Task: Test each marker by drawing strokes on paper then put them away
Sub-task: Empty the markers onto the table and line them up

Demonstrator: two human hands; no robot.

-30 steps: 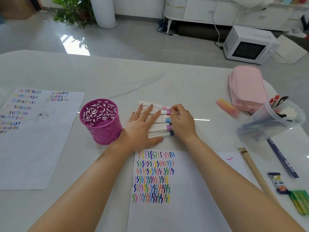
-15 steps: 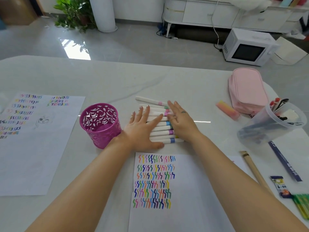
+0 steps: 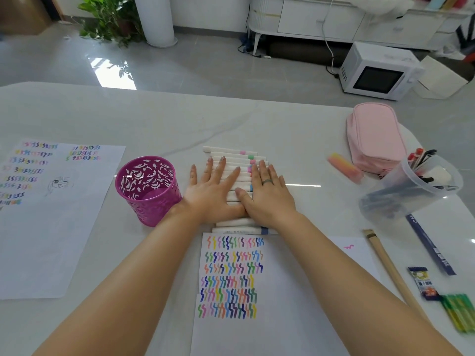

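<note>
White marble-look table point(image 3: 257, 119) in a bright room, microwave point(image 3: 377, 73) on the floor behind it. Both hands lie flat on a row of white markers point(image 3: 231, 157) set side by side mid-table: left hand point(image 3: 213, 191) with straight, spread fingers, right hand point(image 3: 270, 195) just beside it, also flat, neither gripping anything. The paper point(image 3: 257, 335) full of coloured squiggles sits right below the markers and the magenta cut-out cup point(image 3: 146, 194) stands just left of the left hand, with another scribbled sheet point(image 3: 51, 240) far left and a pink pencil case point(image 3: 375, 140) plus a clear tub point(image 3: 411, 194) of pens off right.
</note>
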